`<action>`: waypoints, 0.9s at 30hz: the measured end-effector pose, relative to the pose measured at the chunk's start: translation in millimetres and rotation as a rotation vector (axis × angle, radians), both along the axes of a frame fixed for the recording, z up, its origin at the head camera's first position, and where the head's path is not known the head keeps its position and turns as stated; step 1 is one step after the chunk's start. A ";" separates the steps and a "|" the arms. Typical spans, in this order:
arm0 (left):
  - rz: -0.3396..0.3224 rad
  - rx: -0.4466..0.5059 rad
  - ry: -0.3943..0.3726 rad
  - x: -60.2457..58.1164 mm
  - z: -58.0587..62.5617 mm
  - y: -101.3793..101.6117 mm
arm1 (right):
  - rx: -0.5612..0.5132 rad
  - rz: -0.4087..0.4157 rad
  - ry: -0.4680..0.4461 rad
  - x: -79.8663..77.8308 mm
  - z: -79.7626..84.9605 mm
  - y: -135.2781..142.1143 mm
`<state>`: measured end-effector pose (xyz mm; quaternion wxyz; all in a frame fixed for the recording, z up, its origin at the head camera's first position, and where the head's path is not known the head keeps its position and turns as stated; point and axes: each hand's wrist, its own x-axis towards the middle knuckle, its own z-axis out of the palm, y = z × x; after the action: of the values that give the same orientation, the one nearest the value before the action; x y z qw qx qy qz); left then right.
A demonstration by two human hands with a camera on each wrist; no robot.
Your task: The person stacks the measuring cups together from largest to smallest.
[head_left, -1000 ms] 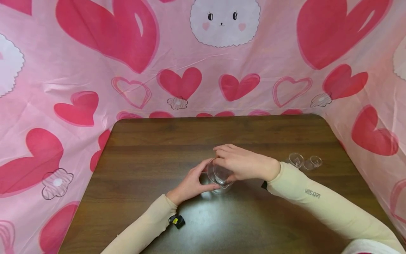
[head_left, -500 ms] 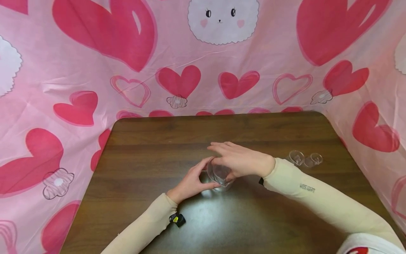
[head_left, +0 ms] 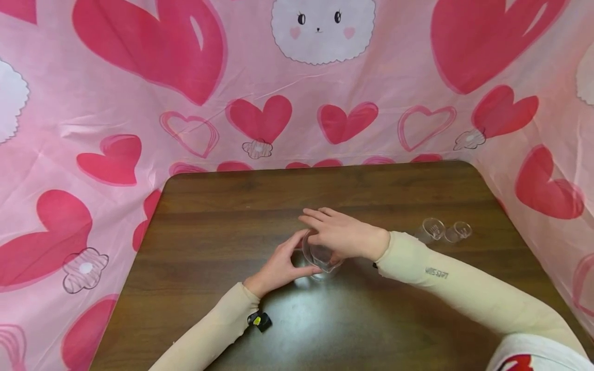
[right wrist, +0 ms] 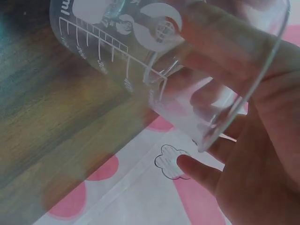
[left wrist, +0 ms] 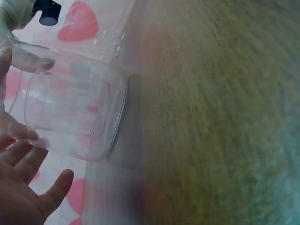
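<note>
Near the middle of the table, my left hand (head_left: pixel 277 268) holds a large clear beaker (left wrist: pixel 115 126) around its side, thumb toward me and fingers on the far side. A smaller clear beaker (left wrist: pixel 68 110) shows through its wall, nested inside. Above the rim, my right hand (head_left: pixel 345 234) pinches the smaller beaker with thumb and index finger, its other fingers stretched out. White measuring lines (right wrist: pixel 98 44) and a printed logo show on the glass in the right wrist view. Fingers of my left hand (left wrist: pixel 23 185) are partly seen there below the beaker.
Two small clear beakers, a wider one (head_left: pixel 433 230) and a narrower one (head_left: pixel 458 232), stand side by side at the right of the brown wooden table (head_left: pixel 223 206). A pink heart-patterned cloth (head_left: pixel 306 118) hangs behind and beside the table.
My right wrist has shifted slightly left over the beakers, and its free fingers have spread out more. My left hand stays where it was around the large beaker.
</note>
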<state>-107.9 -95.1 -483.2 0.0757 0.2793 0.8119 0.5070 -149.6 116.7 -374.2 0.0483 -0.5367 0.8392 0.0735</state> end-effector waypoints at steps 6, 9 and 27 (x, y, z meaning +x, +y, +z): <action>0.003 0.000 0.004 1.2 -0.6 0.2 | 0.005 0.054 0.151 3.1 -6.2 -3.2; 0.006 0.000 0.008 1.0 -0.9 0.8 | 0.003 0.064 0.178 3.6 -5.9 -3.2; 0.011 -0.005 0.004 0.5 -0.6 1.7 | -0.013 0.044 0.102 4.1 -1.1 -1.2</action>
<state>-107.4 -93.4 -483.9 0.0721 0.2755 0.8149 0.5048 -145.5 115.6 -375.3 0.0003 -0.5511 0.8289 0.0964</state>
